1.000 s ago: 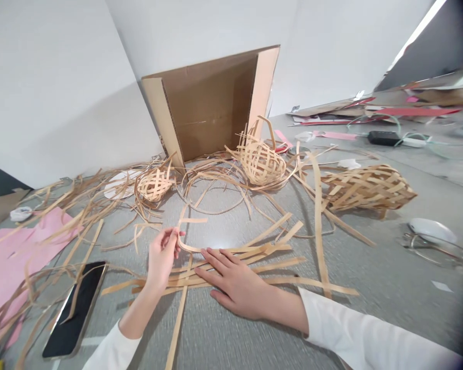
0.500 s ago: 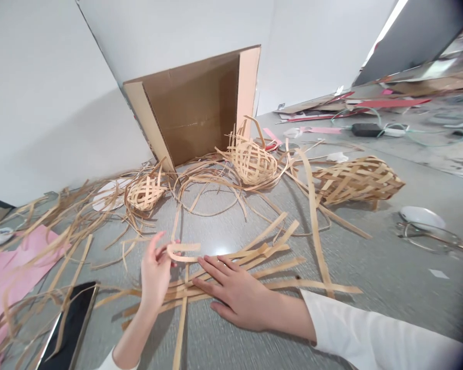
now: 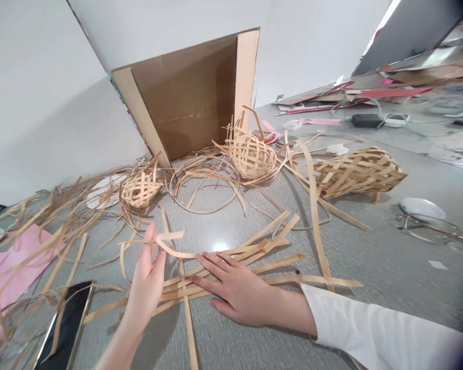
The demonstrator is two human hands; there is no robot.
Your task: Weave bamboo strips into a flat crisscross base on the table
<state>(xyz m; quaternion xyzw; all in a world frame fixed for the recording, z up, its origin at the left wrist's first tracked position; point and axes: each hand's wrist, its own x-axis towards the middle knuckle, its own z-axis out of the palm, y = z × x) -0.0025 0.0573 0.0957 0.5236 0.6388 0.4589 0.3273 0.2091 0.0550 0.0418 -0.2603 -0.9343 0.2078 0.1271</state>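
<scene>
My left hand (image 3: pixel 147 280) pinches a pale bamboo strip (image 3: pixel 179 254) close to its bent end, thumb against fingers. That strip curves down to the fingertips of my right hand (image 3: pixel 239 293). Palm down and fingers spread, the right hand presses on several roughly parallel bamboo strips (image 3: pixel 280 263) on the grey table. A single crosswise strip (image 3: pixel 190 324) runs through these strips, just left of the right fingertips. Whether it goes over or under each one cannot be fully made out. Part of the strips is hidden beneath the right hand.
Woven pieces stand behind: a small one (image 3: pixel 141 189), a rounder one (image 3: pixel 252 156) and a long one (image 3: pixel 364 173). A phone (image 3: pixel 64 329) and pink paper (image 3: pixel 19 267) lie left. Glasses (image 3: pixel 432 226) lie right. A cardboard opening (image 3: pixel 196 97) is at the back.
My left hand has shifted left, drawing the strip's bent end with it and opening its curl. The crosswise strip now slants differently. My right hand stays nearly in place.
</scene>
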